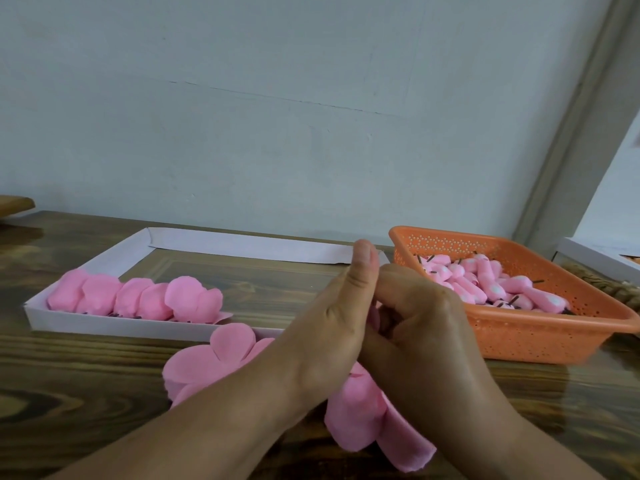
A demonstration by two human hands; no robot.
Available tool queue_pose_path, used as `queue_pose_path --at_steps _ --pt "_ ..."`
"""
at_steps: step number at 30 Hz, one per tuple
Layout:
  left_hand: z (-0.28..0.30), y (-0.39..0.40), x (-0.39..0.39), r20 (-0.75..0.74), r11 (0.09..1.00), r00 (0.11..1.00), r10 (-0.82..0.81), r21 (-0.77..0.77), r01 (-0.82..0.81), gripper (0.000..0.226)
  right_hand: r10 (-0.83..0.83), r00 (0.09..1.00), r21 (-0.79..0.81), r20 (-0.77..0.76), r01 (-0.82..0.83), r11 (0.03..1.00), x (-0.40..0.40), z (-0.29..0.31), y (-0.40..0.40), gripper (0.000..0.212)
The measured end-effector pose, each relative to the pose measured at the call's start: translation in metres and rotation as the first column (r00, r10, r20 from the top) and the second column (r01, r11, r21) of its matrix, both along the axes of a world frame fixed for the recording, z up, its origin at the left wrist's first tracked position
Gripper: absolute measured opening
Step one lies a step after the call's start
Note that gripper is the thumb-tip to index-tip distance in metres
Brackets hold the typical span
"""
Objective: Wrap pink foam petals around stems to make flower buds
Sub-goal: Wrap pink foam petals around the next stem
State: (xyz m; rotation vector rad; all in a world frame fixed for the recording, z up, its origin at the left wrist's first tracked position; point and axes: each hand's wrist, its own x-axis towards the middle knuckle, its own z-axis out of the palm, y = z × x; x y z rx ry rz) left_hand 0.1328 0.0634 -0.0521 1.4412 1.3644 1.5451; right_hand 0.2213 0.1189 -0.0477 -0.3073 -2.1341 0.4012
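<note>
My left hand point(332, 327) and my right hand point(426, 327) meet at the table's centre, fingers curled together around a pink foam petal point(374, 318) of which only a sliver shows between them. The stem is hidden inside the grip. A pile of loose pink petals point(207, 362) lies on the table under my left forearm, and more petals point(367, 420) spread below my hands. Several wrapped pink buds point(138, 299) lie in a row in the white paper tray point(104, 327) at the left.
An orange perforated basket point(519, 341) at the right holds several pink bud cores with dark stems point(491, 289). A white box edge point(595, 261) sits at the far right. The wooden table point(86, 393) ends against a pale wall.
</note>
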Motion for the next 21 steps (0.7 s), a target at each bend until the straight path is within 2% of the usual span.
queue_pose_path --at_steps 3,6,7,9,11,13,16,19,21 --pt "0.005 0.0 -0.007 0.027 0.998 0.998 -0.062 -0.024 0.062 0.065 0.042 0.999 -0.172 0.003 -0.041 0.984 0.005 0.008 0.008 0.035" --pt "0.001 0.005 -0.021 0.008 0.983 0.992 0.122 -0.141 -0.12 0.069 -0.003 1.0 -0.358 0.011 0.006 0.934 0.014 0.015 0.029 0.02" --pt "-0.001 0.008 -0.027 -0.05 0.961 0.978 0.202 -0.182 -0.208 0.074 -0.023 1.0 -0.398 0.002 0.022 0.917 0.018 0.017 0.037 0.018" --pt "-0.005 0.012 -0.041 -0.287 0.909 0.913 0.292 -0.215 -0.358 0.079 -0.067 0.998 -0.436 -0.006 0.057 0.898 0.024 0.018 0.05 0.015" --pt "-0.01 0.015 -0.056 -0.564 0.859 0.785 0.258 -0.238 -0.453 0.075 -0.107 0.994 -0.441 0.008 0.099 0.892 0.027 0.018 0.059 0.015" --pt "-0.014 0.014 -0.064 -0.696 0.819 0.707 0.127 -0.329 -0.471 0.068 -0.126 0.992 -0.451 0.028 0.125 0.884 0.028 0.016 0.066 0.013" --pt "-0.013 0.013 -0.061 -0.706 0.78 0.708 0.0 -0.443 -0.442 0.058 -0.135 0.987 -0.451 0.084 0.158 0.879 0.029 0.011 0.071 0.012" --pt "-0.016 0.017 -0.058 -0.778 0.802 0.628 0.004 -0.373 -0.467 0.058 -0.139 0.983 -0.444 0.12 0.178 0.878 0.029 0.008 0.075 0.011" --pt "-0.018 0.018 -0.056 -0.777 0.813 0.629 0.02 -0.353 -0.462 0.057 -0.141 0.982 -0.445 0.125 0.183 0.877 0.028 0.007 0.076 0.011"
